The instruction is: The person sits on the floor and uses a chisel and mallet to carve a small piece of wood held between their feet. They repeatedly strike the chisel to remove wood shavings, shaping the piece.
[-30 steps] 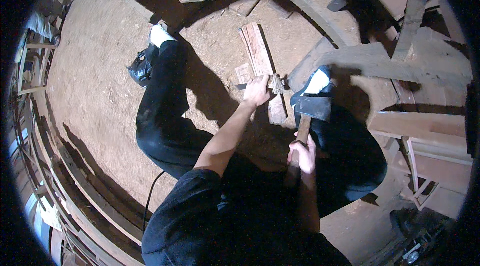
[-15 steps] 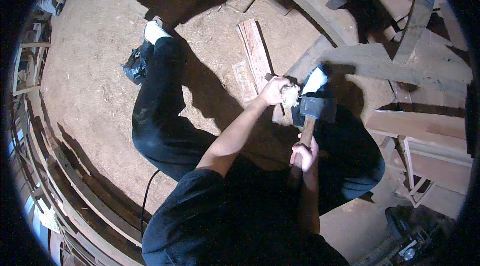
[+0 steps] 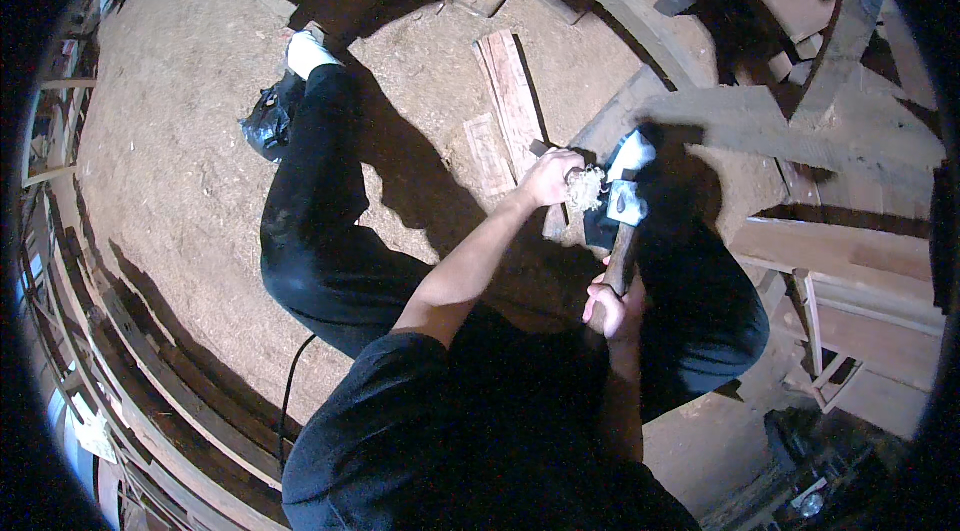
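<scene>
My right hand [image 3: 618,309] is wrapped round the wooden handle of a hammer [image 3: 628,249], whose bright metal head points away from me. My left hand [image 3: 550,178] is closed round a short stick-like piece with a frayed end [image 3: 585,190], splayed into pale fibres. A dark part of it seems to stick out past the fingers; the rest is hidden by the hand. The hammer head is just right of the fibres, apart from them. Beneath my left hand, a narrow wood piece [image 3: 555,221] shows partly.
Two reddish planks [image 3: 512,96] [image 3: 487,153] lie on the dusty floor ahead. Curved timbers [image 3: 740,116] cross at the right, near stacked boards [image 3: 840,256]. Long timbers [image 3: 170,351] run along the left. A black plastic bag [image 3: 268,121] lies by my left foot.
The hammer head has turned in my right hand, now showing a smaller, brighter face. It has shifted slightly up and the handle leans more to the right. My left hand keeps its grip almost unmoved.
</scene>
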A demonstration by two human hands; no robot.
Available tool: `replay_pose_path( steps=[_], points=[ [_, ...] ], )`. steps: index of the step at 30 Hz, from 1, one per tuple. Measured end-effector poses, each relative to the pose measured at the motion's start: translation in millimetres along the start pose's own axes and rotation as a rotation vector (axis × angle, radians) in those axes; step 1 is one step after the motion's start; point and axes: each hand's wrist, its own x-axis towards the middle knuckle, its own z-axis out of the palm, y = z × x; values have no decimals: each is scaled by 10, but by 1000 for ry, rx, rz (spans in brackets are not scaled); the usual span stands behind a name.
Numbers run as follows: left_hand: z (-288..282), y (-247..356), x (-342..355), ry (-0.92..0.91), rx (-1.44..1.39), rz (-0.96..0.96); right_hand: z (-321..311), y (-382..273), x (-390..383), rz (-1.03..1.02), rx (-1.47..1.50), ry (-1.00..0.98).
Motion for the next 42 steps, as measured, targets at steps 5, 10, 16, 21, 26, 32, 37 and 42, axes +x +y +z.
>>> replay_pose_path(
  steps=[5, 10, 16, 21, 26, 32, 37, 42],
  points=[
    [-43, -25, 36, 75, -81, -54, 8, 62, -35, 12, 45, 16],
    [-9, -101, 29, 84, -232, -206, -3, 76, -21, 18, 101, 51],
    [-21, 117, 92, 212, -116, -169, -40, 108, 8, 16, 79, 22],
    [-43, 36, 83, 189, -81, -179, -42, 139, -1, 17, 39, -38],
    [-172, 135, 109, 137, -92, -107, -18, 79, -13, 23, 50, -24],
    [-159, 288, 196, 209, -209, -74, -32, 66, -11, 41, 50, -15],
    [73, -102, 11, 4, -475, -244, -45, 100, 6, 52, 59, -24],
    [105, -75, 45, 13, -655, -296, -48, 97, 20, 89, 80, -15]
  ],
)
